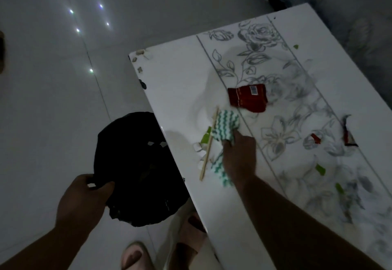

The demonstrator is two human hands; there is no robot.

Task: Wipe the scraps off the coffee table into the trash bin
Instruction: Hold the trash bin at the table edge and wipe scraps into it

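Note:
My right hand (239,155) presses a green-and-white zigzag cloth (227,125) onto the white floral coffee table (176,83). Just left of the cloth lie a wooden stick (209,144), a green scrap (206,137) and white bits (199,149), near the table's left edge. A red wrapper (247,98) lies beyond the cloth. Below that edge sits the black trash bin (137,163), lined with a dark bag; my left hand (82,199) grips its near rim.
More scraps are scattered on the table: red pieces (347,136) at right, green bits (320,169) nearer me, crumbs (141,54) at the far left corner. My slippered feet (186,235) stand beside the bin on the pale tiled floor (53,100). A patterned sofa (350,15) borders the table's far side.

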